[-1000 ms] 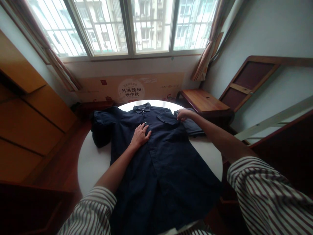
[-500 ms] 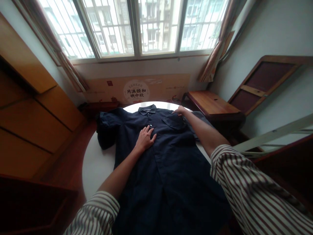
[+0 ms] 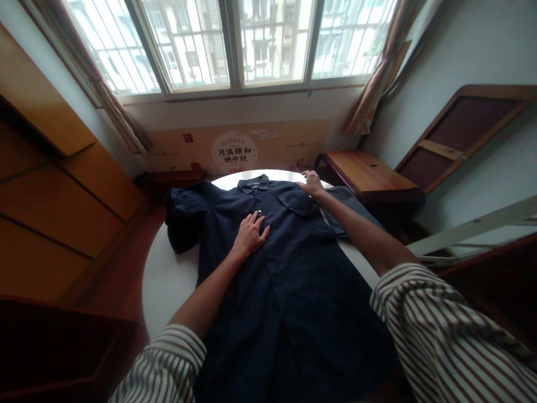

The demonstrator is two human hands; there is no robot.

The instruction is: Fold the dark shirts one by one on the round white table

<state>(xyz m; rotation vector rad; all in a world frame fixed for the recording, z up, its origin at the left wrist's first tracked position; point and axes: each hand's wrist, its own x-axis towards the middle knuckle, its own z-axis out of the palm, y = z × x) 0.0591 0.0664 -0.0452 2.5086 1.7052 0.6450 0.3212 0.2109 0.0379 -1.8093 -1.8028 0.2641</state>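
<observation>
Right now, resting the left hand (image 3: 250,234) palm-down on the front of a dark navy shirt (image 3: 310,263), just below a small pale button (image 3: 259,211), with fingers loosely spread and nothing grasped. Holding the right hand (image 3: 311,184) at the shirt's shoulder, above the chest pocket (image 3: 294,202), with thumb and fingers parted in a loose curve; cannot tell whether touching the fabric there. Lies front side up across a round white table (image 3: 168,285), with the collar (image 3: 254,186) toward the window (image 3: 272,45). Can see grey-blue cloth (image 3: 342,208) just beside the shirt, partly behind the right forearm. Wearing striped sleeves (image 3: 174,358) that end near the elbows. Farther out, can make out a low wooden stand (image 3: 369,170) near the table, a printed banner (image 3: 176,146) below the window, and wooden cabinets (image 3: 37,218) along the left.
</observation>
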